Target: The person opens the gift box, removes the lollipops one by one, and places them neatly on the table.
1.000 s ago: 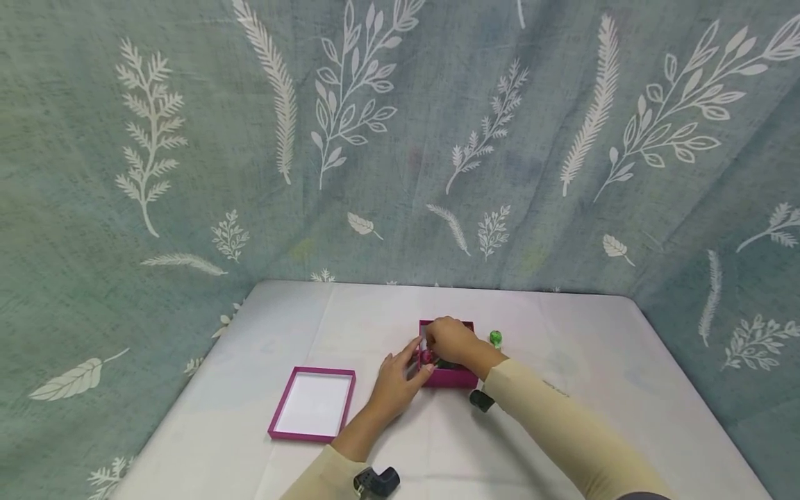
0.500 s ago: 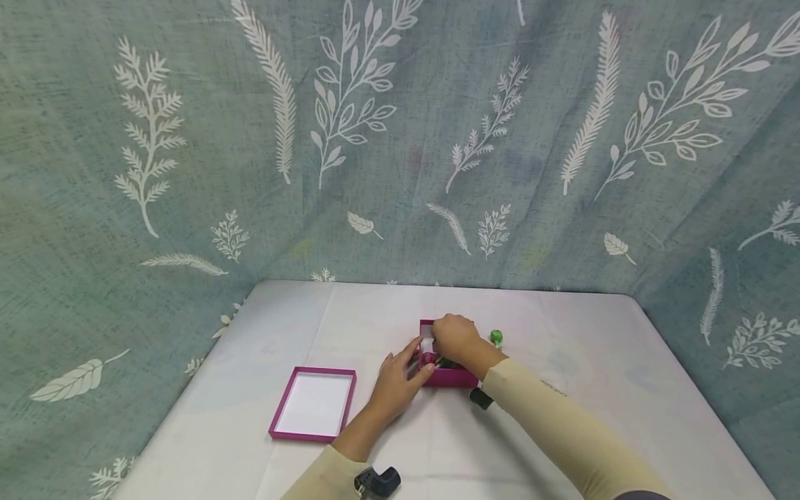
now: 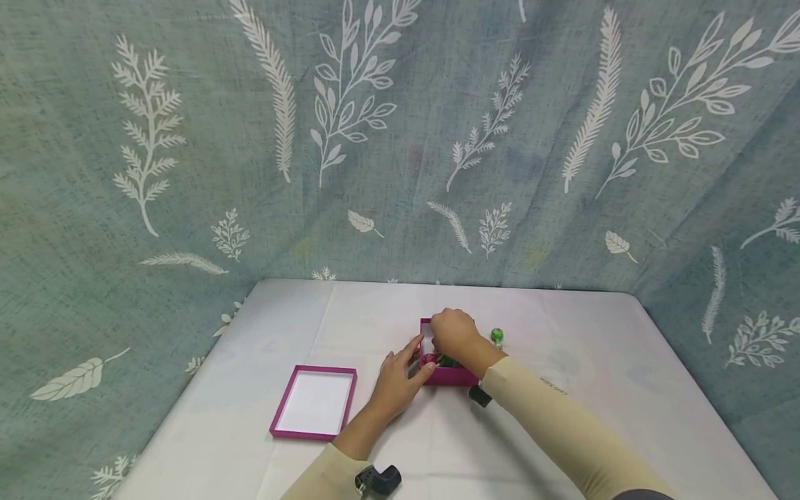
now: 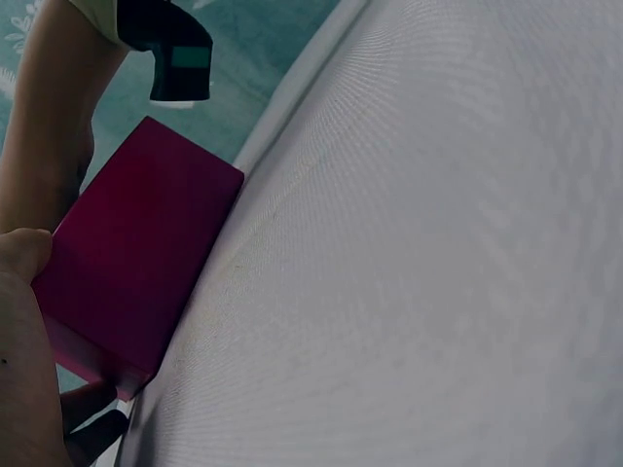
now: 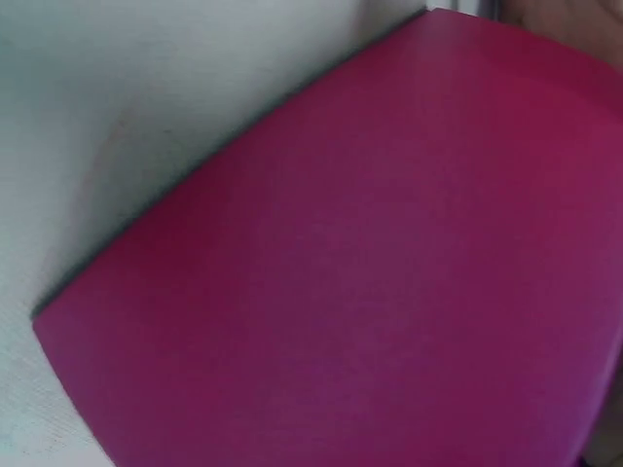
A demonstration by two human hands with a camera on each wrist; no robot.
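I think the box [image 3: 450, 377] is light and stiff, best held by its near left corner, where my left hand [image 3: 395, 386] grips; right hand [image 3: 455, 332], can't tell

"What colour was your box [image 3: 446, 377]?"

"It was pinky purple outside. My lid [image 3: 314, 403] had a pinky purple rim too, and it was white inside."

"And the table [image 3: 356, 319]?"

"That was white."

"Was the wall cloth [image 3: 400, 250] plain?"

"No, it was blue-green, with white leaves [image 3: 360, 222] all over, some of them feathery."

"What about your clothes?"

"My sleeves [image 3: 550, 423] were tan, with tiny dark letters [image 3: 553, 387] on the right one. My wrist gadgets [image 3: 379, 480] were black, and the little ball [image 3: 496, 334] by the box was bright green."
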